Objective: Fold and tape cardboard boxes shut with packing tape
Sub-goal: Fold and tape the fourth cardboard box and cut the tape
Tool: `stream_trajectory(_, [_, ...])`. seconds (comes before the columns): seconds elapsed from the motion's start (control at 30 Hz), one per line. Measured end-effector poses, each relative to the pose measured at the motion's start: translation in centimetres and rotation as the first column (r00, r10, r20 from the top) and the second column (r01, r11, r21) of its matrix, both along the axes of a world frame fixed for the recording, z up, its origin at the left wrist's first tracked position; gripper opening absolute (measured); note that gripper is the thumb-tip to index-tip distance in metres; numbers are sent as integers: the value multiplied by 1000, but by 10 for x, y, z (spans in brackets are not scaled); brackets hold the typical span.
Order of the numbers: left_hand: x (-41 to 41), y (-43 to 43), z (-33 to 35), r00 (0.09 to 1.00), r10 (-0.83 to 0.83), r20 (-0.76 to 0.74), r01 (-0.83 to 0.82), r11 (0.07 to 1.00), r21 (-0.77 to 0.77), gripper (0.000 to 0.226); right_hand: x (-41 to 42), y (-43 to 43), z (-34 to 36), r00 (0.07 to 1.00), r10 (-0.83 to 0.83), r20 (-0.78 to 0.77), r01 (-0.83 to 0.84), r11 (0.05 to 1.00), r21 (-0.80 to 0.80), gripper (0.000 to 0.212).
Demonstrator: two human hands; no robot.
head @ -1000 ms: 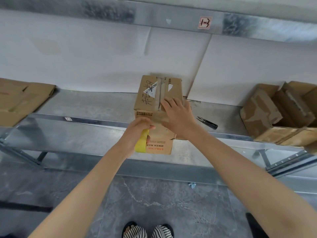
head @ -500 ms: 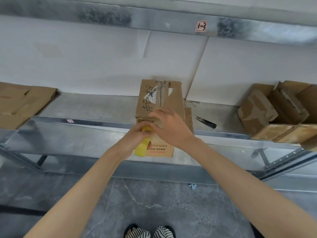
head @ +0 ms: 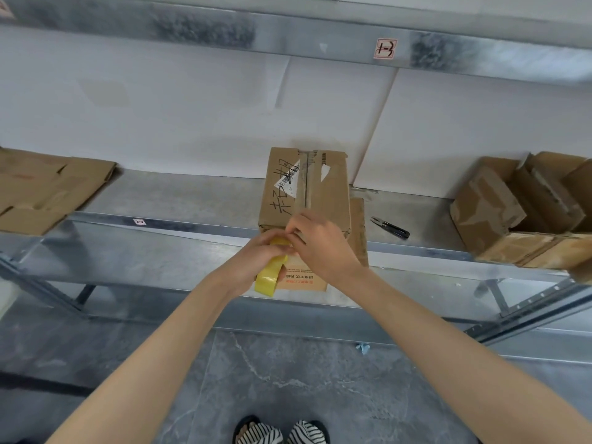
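Your right hand (head: 320, 243) has come off the top of the box (head: 330, 193), where it lay flat over the seam a second ago. It has drawn back to the near top edge, and its fingers now meet your left hand (head: 253, 261) there. The left hand has brought the roll (head: 267, 282) up a little, close against the box's near face. The box has not shifted.

Your left hand grips the yellow roll, fingers curled round its upper part, while the lower part hangs free below the palm. Your right fingers are bent down onto the top of the roll and touch it; whether they pinch a tape end cannot be told.

The box stands on the shelf (head: 179, 200), its back end near the white wall and its near face at the shelf's front edge. Its top flaps are closed and a strip of tape runs along the seam. A cardboard slab (head: 358, 225) stands against its right side.

To the right, the snips (head: 391, 227) lie near the box but apart from it, and the open boxes (head: 512, 216) sit well beyond, at the shelf's right end. To the left, a wide stretch of shelf runs between the box and the flat cardboard (head: 48, 190). Your forearms reach in over the front rail (head: 160, 227) from the floor side.
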State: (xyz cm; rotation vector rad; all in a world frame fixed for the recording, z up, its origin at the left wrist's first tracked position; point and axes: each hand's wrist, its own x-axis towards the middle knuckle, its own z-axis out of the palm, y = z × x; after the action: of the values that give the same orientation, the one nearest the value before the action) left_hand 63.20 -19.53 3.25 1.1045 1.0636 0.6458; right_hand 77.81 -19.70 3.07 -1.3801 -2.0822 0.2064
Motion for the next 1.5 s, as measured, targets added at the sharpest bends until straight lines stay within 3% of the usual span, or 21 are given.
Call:
stream_trajectory(0.27, [3, 2, -5, 999, 28, -28, -27, 999, 30, 18, 5, -5, -8, 999, 0, -46, -4, 996, -90, 5])
stream_trajectory(0.5, [11, 14, -9, 997, 47, -59, -42, 996, 81, 15, 13, 2, -14, 984, -161, -75, 141, 963, -229, 19])
stream_trajectory(0.73, [22, 29, 0, 997, 60, -57, -53, 992, 114, 14, 28, 18, -14, 989, -145, -34, 134, 964, -228, 31])
stream_trajectory(1.3, [32, 62, 2, 994, 97, -40, -96, 995, 20, 16, 32, 49, -9, 991, -137, 4, 131, 938, -321, 34])
stream_trajectory(1.5, [23, 58, 2, 998, 26, -54, -26, 1000, -5, 16, 26, 44, -4, 989, -118, -86, 78, 925, -373, 37])
